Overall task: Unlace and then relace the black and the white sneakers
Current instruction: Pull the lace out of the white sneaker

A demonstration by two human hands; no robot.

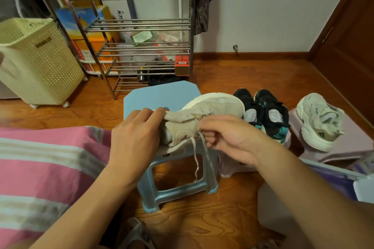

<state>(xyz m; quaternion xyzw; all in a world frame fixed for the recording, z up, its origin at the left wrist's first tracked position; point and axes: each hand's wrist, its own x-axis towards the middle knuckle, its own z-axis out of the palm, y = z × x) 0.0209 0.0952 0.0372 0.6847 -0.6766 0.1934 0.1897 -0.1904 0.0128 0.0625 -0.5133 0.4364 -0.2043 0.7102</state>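
A worn white mesh sneaker (204, 115) lies tipped on its side on a pale blue plastic stool (162, 95), toe pointing right and far, sole edge turned up. The left hand (135, 133) holds the sneaker's heel end, fingers curled over the tongue and collar. The right hand (226, 137) has its grip pinched closed on a dirty white shoelace (195, 155) at the eyelets; two loose lace ends hang down past the stool's near edge.

Just right of the stool, a pair of black sneakers with teal trim (265, 115) stands side by side, toes far. Further right, a second white chunky sneaker (319, 121) sits on a pale lilac stool (356, 143).

Far left: a cream perforated plastic basket (38, 62). Behind the blue stool, a metal wire shoe rack (137, 32) stands on the wooden floor (242, 75). Near left, pink striped fabric (40, 168).
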